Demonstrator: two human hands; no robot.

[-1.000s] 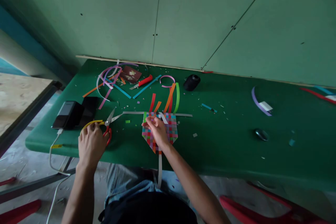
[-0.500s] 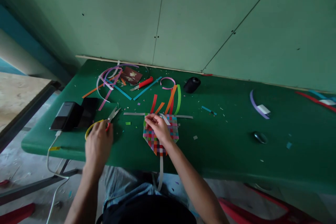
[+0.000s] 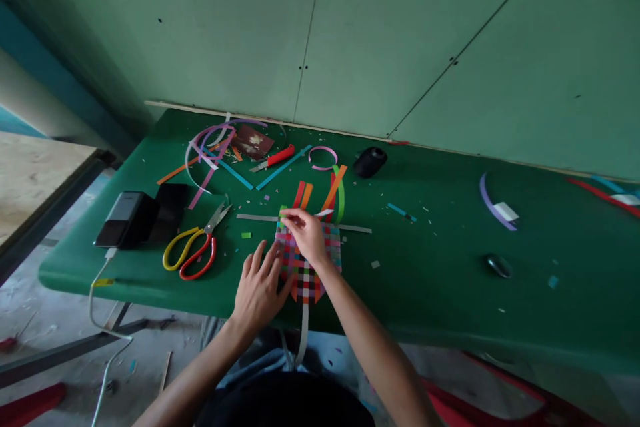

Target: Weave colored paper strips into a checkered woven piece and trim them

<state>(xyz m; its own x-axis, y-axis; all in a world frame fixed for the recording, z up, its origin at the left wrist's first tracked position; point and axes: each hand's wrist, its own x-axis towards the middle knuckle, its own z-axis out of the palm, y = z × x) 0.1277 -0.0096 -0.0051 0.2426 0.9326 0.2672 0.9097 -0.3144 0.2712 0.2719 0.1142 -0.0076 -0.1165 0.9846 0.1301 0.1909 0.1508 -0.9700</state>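
Observation:
A woven piece of coloured strips [image 3: 333, 247], checked in pink, red, white and purple, lies on the green table in front of me. My left hand [image 3: 260, 288] rests at its left edge, palm down with the fingers spread. Over its upper part is my right hand [image 3: 306, 235], thumb and finger pinched at the top left corner beside a short green strip end [image 3: 283, 209]. What is in the pinch is hidden. Loose orange strips [image 3: 335, 188] and a light green strip [image 3: 341, 197] stick out at the top. Scissors [image 3: 197, 247] with yellow and red handles lie left of my hands.
A red-handled knife [image 3: 280, 157], pink and blue strips, and a black thread spool [image 3: 371, 162] lie toward the wall. A black device [image 3: 127, 219] with a white cable stands left. Farther right are a purple strip [image 3: 490, 203] and a dark mouse-like object [image 3: 499, 265].
My left hand has let go of the scissors and moved right to the woven piece. My right hand stays near the top left corner; the orange strips beside it have shifted.

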